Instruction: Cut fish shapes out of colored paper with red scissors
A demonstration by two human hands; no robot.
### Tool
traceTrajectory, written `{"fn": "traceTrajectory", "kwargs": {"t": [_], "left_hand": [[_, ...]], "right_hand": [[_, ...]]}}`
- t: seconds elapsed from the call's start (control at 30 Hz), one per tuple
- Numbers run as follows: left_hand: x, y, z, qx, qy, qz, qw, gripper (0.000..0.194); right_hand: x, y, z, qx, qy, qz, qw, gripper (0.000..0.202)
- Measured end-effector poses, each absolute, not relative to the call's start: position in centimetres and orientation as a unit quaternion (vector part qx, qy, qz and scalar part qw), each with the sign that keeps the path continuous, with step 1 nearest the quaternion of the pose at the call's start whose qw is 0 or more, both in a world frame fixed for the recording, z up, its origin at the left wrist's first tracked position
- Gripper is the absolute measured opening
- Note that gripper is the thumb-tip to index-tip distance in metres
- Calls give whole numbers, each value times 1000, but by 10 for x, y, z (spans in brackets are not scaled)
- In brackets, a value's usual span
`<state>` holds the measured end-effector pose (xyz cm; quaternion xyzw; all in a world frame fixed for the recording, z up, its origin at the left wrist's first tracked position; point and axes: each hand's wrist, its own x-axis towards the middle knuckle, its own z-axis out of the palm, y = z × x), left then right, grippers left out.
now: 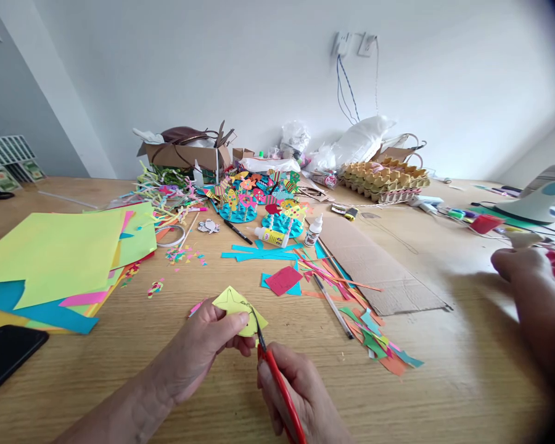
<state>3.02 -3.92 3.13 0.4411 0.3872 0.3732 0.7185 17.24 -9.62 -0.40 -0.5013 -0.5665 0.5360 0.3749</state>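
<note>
My left hand (208, 339) pinches a small piece of yellow paper (234, 302) with a dark outline drawn on it. In my right hand (291, 376) are red-handled scissors (277, 376), their dark blades at the right edge of the yellow paper. Part of the blades is hidden by the paper. Just beyond lies a red piece of paper (283, 280) on top of blue paper. A pen (333, 305) rests to the right of it, beside a pile of coloured scraps (383, 342).
Yellow sheets (60, 246) and a black phone (9, 357) lie at left. Glue bottles (313, 230) stand near blue bases with paper fish (240, 209). Flat cardboard (374, 265), egg trays (383, 179) and a box (185, 154) lie further back. Another person's hand (522, 262) is at right.
</note>
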Motion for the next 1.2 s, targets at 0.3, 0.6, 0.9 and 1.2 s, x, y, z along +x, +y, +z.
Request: {"fn": "traceTrajectory", "kwargs": {"t": [0.3, 0.6, 0.9, 1.2], "left_hand": [[32, -40, 31, 433, 375, 368, 733, 15], [33, -43, 29, 435, 357, 361, 743, 14], [35, -45, 28, 434, 351, 362, 746, 14], [34, -42, 30, 448, 361, 348, 740, 15]], "right_hand": [[172, -99, -9, -495, -551, 551, 384, 49], [170, -99, -6, -475, -527, 574, 409, 51], [170, -98, -10, -467, -540, 560, 421, 54], [174, -100, -8, -495, -551, 541, 399, 54]]}}
